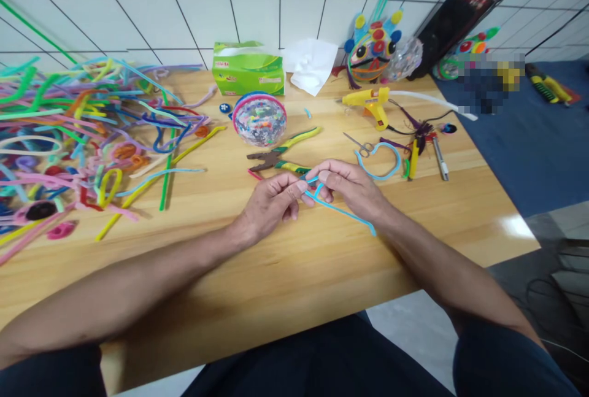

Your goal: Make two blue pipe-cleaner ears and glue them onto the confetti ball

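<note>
Now, left hand (276,200) and right hand (352,185), two pinched grips on blue pipe cleaner (345,211), near one pair of pliers (275,157).

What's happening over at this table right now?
Someone's left hand and right hand are pinching a branching light-blue pipe-cleaner piece over the wooden table. Pliers lie just beyond the hands. A colourful pipe-cleaner heap sits to the left, and a yellow glue gun farther back, right.

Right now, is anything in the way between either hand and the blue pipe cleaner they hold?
Nothing visible: the left hand and right hand both pinch the blue pipe cleaner directly. The pliers lie just beyond the hands, not in between.
</note>
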A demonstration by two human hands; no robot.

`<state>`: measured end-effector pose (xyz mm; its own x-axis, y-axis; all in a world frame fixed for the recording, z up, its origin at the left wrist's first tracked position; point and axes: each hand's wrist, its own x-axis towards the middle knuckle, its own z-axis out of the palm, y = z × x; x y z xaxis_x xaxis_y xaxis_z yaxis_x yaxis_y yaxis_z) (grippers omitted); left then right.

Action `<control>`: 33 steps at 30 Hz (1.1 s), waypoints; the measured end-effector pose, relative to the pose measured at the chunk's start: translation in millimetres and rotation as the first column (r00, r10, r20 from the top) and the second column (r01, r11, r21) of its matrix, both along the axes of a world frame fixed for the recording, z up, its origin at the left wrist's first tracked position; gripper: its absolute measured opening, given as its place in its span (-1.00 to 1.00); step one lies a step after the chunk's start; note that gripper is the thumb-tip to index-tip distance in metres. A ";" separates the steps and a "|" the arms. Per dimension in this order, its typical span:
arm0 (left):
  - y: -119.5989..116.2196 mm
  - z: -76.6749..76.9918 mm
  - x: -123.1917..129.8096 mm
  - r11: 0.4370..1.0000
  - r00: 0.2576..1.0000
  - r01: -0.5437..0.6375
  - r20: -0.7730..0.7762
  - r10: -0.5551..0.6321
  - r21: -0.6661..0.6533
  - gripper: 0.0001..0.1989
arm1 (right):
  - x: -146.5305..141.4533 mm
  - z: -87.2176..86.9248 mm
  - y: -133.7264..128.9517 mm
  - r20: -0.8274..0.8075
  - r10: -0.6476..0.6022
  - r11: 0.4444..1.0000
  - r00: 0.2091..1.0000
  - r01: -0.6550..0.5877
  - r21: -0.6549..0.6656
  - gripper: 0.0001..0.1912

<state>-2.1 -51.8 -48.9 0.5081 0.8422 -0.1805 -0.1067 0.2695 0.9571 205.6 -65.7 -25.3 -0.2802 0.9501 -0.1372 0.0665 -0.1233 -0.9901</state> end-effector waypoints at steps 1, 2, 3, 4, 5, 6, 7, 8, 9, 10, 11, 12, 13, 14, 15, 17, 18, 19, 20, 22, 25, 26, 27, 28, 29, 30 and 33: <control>0.3 -0.4 0.0 1.000 1.000 -0.008 0.010 0.008 -0.011 -0.43 | 0.3 0.6 0.0 -0.001 -0.005 1.000 1.000 0.005 0.003 -0.61; 0.7 -0.9 0.0 1.000 1.000 -0.019 0.021 0.020 -0.022 -0.45 | 0.9 1.8 0.0 -0.001 -0.013 1.000 1.000 0.013 0.007 -0.58; 1.3 -1.5 0.0 0.999 0.999 -0.037 0.031 0.038 -0.030 -0.47 | 1.7 3.4 0.2 0.004 -0.018 1.000 1.000 0.018 0.010 -0.55; 1.8 -1.9 -0.1 0.998 0.998 -0.056 0.040 0.057 -0.034 -0.48 | 2.6 5.4 0.4 0.015 -0.020 1.000 1.000 0.020 0.013 -0.53; 2.4 -2.2 -0.1 0.997 0.996 -0.074 0.047 0.076 -0.033 -0.50 | 3.7 7.7 0.7 0.034 -0.018 1.000 0.999 0.018 0.014 -0.52; 2.9 -2.2 -0.2 0.995 0.994 -0.091 0.055 0.093 -0.032 -0.51 | 4.6 10.1 0.8 0.058 -0.010 1.000 0.998 0.009 0.015 -0.52; 3.3 -2.0 -0.1 0.994 0.992 -0.106 0.065 0.107 -0.033 -0.51 | 5.4 12.1 1.0 0.082 0.008 1.000 0.997 -0.009 0.013 -0.53; 3.5 -1.5 0.0 0.993 0.990 -0.116 0.077 0.119 -0.038 -0.51 | 5.9 13.5 1.0 0.103 0.030 0.999 0.994 -0.031 0.010 -0.54; 3.6 -0.9 0.2 0.992 0.988 -0.121 0.089 0.125 -0.047 -0.51 | 6.1 14.0 0.9 0.116 0.053 0.999 0.992 -0.053 0.003 -0.55; 3.6 -0.4 0.5 0.991 0.987 -0.120 0.099 0.126 -0.058 -0.51 | 5.9 13.6 0.8 0.121 0.072 0.997 0.990 -0.072 -0.007 -0.57; 3.5 0.1 0.9 0.991 0.986 -0.119 0.106 0.125 -0.068 -0.51 | 5.4 12.3 0.7 0.121 0.086 0.996 0.989 -0.084 -0.020 -0.58; 3.4 0.3 1.3 0.991 0.987 -0.113 0.107 0.120 -0.074 -0.51 | 4.8 10.5 0.6 0.122 0.090 0.996 0.988 -0.086 -0.036 -0.60; 3.2 0.2 1.6 0.992 0.989 -0.103 0.103 0.111 -0.076 -0.51 | 4.1 8.3 0.7 0.126 0.086 0.995 0.988 -0.080 -0.051 -0.61; 3.1 0.0 1.8 0.993 0.991 -0.090 0.095 0.097 -0.074 -0.51 | 3.5 6.3 0.8 0.132 0.081 0.995 0.988 -0.073 -0.067 -0.63; 2.9 -0.4 1.9 0.995 0.992 -0.080 0.092 0.086 -0.064 -0.52 | 3.1 4.8 1.2 0.136 0.078 0.994 0.988 -0.067 -0.084 -0.64; 2.5 -0.7 1.2 0.997 0.991 -0.082 0.102 0.082 0.000 -0.55 | 2.9 4.0 2.1 0.117 0.079 0.990 0.990 -0.064 -0.123 -0.67; 2.3 -0.5 0.4 0.993 0.990 -0.100 0.108 0.093 0.061 -0.56 | 3.0 4.6 2.6 0.090 0.076 0.988 0.993 -0.063 -0.143 -0.68; 2.0 -0.2 -0.6 0.983 0.988 -0.123 0.107 0.109 0.137 -0.58 | 3.2 5.8 3.1 0.058 0.070 0.985 0.996 -0.059 -0.163 -0.68; 1.7 0.3 -2.0 0.965 0.988 -0.142 0.095 0.124 0.221 -0.58 | 3.5 7.2 3.5 0.025 0.063 0.982 0.998 -0.057 -0.182 -0.68; 1.1 1.0 -4.9 0.919 0.990 -0.140 0.038 0.135 0.368 -0.63 | 3.9 10.1 4.1 -0.038 0.063 0.974 0.997 -0.070 -0.215 -0.67; 0.9 -0.3 -8.3 0.886 0.993 -0.087 -0.033 0.114 0.456 -0.71 | 3.9 11.9 4.8 -0.113 0.103 0.958 0.988 -0.129 -0.258 -0.66; 1.0 -1.1 -8.8 0.886 0.993 -0.080 -0.037 0.108 0.458 -0.71 | 3.7 11.7 5.1 -0.133 0.111 0.953 0.985 -0.144 -0.266 -0.66; 1.2 -1.9 -8.8 0.889 0.994 -0.080 -0.032 0.106 0.452 -0.70 | 3.5 11.0 5.3 -0.147 0.115 0.951 0.982 -0.152 -0.270 -0.65; 1.3 -2.4 -8.6 0.892 0.994 -0.088 -0.022 0.108 0.443 -0.69 | 3.3 10.1 5.5 -0.154 0.115 0.951 0.981 -0.153 -0.267 -0.65; 1.3 -2.6 -8.1 0.896 0.993 -0.100 -0.010 0.116 0.432 -0.68 | 3.0 9.0 5.6 -0.155 0.112 0.954 0.982 -0.150 -0.261 -0.65; 1.3 -2.4 -7.4 0.901 0.992 -0.116 -0.001 0.129 0.418 -0.67 | 2.7 8.1 5.4 -0.152 0.106 0.957 0.983 -0.143 -0.252 -0.64; 0.7 -0.2 -5.3 0.912 0.985 -0.166 0.015 0.173 0.376 -0.65 | 1.2 6.9 3.7 -0.127 0.082 0.968 0.989 -0.109 -0.227 -0.65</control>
<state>-7.4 -51.2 -49.1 0.3516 0.9228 0.1575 -0.1007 -0.1300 0.9864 206.8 -62.1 -18.5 -0.3951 0.8637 -0.3130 -0.0236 -0.3502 -0.9364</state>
